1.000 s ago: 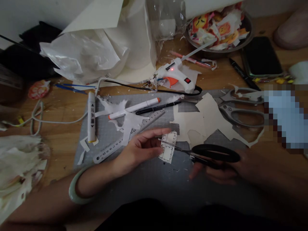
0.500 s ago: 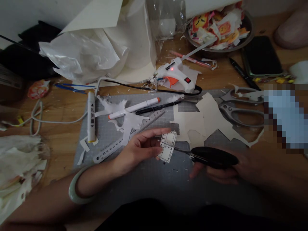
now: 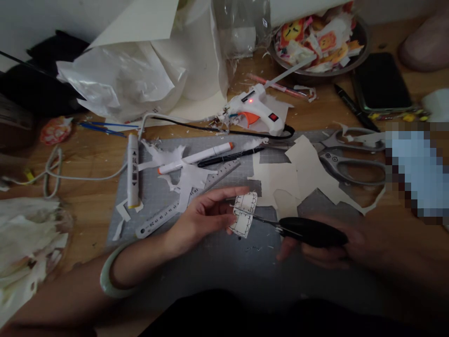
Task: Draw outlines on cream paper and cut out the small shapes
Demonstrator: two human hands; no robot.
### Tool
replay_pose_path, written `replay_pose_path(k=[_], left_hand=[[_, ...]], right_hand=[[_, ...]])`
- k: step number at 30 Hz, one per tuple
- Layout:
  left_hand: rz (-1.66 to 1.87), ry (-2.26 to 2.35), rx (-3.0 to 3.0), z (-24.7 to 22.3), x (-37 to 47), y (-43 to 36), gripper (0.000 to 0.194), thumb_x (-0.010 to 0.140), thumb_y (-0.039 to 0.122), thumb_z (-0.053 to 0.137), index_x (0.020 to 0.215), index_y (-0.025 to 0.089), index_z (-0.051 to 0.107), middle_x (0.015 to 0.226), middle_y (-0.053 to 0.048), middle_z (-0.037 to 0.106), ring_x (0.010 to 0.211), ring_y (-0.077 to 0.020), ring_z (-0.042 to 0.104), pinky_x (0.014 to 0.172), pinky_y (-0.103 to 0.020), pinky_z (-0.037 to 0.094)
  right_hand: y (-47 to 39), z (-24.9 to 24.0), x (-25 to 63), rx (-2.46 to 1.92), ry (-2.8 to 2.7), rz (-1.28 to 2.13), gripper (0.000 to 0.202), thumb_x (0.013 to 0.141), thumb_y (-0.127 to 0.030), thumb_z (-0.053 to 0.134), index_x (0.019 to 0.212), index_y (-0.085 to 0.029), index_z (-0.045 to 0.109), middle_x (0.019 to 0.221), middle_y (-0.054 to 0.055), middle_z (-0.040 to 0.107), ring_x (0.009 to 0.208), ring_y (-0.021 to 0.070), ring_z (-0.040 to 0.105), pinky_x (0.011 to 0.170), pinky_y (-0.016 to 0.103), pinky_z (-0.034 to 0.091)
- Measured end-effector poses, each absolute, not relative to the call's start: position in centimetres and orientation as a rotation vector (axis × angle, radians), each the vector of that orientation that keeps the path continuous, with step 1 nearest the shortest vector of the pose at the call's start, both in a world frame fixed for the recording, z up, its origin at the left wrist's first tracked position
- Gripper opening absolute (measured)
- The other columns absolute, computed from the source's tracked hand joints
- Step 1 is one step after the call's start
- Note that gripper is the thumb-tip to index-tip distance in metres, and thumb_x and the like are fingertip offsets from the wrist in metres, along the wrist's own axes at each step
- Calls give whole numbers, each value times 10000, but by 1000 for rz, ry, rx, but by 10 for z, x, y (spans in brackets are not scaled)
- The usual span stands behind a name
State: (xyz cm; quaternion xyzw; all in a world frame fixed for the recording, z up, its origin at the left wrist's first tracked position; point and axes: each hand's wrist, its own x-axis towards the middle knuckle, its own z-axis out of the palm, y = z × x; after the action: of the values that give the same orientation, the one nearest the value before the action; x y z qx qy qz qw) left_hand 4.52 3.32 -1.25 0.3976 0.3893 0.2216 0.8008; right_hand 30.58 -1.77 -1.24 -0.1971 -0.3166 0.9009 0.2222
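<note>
My left hand (image 3: 206,215) pinches a small piece of white paper (image 3: 247,202) with scalloped black lines drawn on it. Black-handled scissors (image 3: 312,231) are in my right hand (image 3: 326,255), with fingers wrapped round the handle. Their thin blades reach left across the middle of the drawn piece. Both hands are held over the grey cutting mat (image 3: 210,276). Cream paper offcuts (image 3: 280,180) lie on the mat just beyond the scissors. Small snippets are scattered below the piece.
Behind the mat lies a white glue gun (image 3: 261,110), its red light lit. Larger grey scissors (image 3: 347,161) rest at the right. Markers (image 3: 196,158), a ruler (image 3: 157,220) and paper scraps lie left of centre. A metal bowl (image 3: 365,42) of coloured pieces stands at the back.
The black scissor handles have shifted very slightly, looking a little more closed together. My left hand and the drawn piece look unchanged.
</note>
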Motion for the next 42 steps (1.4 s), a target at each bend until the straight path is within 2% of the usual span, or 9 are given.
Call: replay_pose_path(k=[1, 5, 7, 13, 18, 23, 29, 42], left_hand=[[473, 835, 850, -12, 45, 33, 429, 769, 163, 714, 1189, 228, 655, 848, -30, 662, 586, -83, 498, 536, -202, 382], [467, 819, 837, -12, 45, 33, 433, 766, 149, 715, 1189, 222, 654, 845, -31, 657, 588, -81, 505, 538, -199, 400], [467, 814, 832, -12, 45, 34, 430, 768, 149, 716, 1187, 229, 655, 835, -28, 656, 591, -80, 507, 539, -195, 404], [466, 807, 814, -11, 46, 35, 429, 777, 149, 711, 1194, 227, 649, 780, -17, 648, 588, -83, 509, 534, -191, 407], [467, 808, 843, -12, 46, 34, 448, 771, 148, 711, 1210, 203, 637, 803, -31, 650, 588, -88, 512, 531, -199, 415], [442, 819, 846, -11, 46, 34, 457, 771, 144, 704, 1217, 210, 628, 810, -25, 643, 599, -89, 516, 534, -193, 427], [451, 798, 846, -11, 46, 35, 446, 774, 135, 708, 1206, 220, 638, 767, -14, 630, 606, -89, 524, 545, -190, 433], [467, 800, 847, -13, 45, 35, 415, 784, 128, 698, 1181, 243, 660, 771, -11, 642, 590, -79, 521, 537, -183, 420]], right_hand=[[-17, -11, 305, -558, -890, 2497, 698, 783, -676, 563, 1091, -56, 652, 486, -114, 272, 348, 42, 207, 321, 198, 181], [-17, -12, 304, -583, -860, 2527, 588, 886, -572, 476, 1091, -51, 656, 458, -117, 248, 333, 44, 199, 313, 189, 175], [-19, -16, 304, -570, -825, 2524, 577, 895, -553, 462, 1079, -44, 662, 447, -118, 244, 320, 41, 192, 303, 187, 169], [-22, -24, 305, -544, -837, 2501, 623, 921, -562, 388, 1111, -31, 652, 461, -115, 251, 316, 36, 211, 302, 179, 176], [-23, -22, 304, -568, -847, 2486, 677, 852, -640, 462, 1083, -33, 653, 464, -120, 257, 311, 35, 207, 286, 190, 161], [-25, -25, 304, -575, -855, 2464, 532, 948, -494, 392, 1074, -49, 656, 469, -114, 259, 312, 38, 213, 296, 179, 188], [-22, -22, 304, -511, -829, 2489, 707, 805, -695, 516, 1080, -55, 642, 489, -114, 279, 332, 36, 217, 300, 190, 184], [-17, -14, 304, -614, -830, 2530, 698, 774, -700, 555, 1035, -58, 636, 477, -120, 285, 342, 37, 218, 319, 202, 173]])
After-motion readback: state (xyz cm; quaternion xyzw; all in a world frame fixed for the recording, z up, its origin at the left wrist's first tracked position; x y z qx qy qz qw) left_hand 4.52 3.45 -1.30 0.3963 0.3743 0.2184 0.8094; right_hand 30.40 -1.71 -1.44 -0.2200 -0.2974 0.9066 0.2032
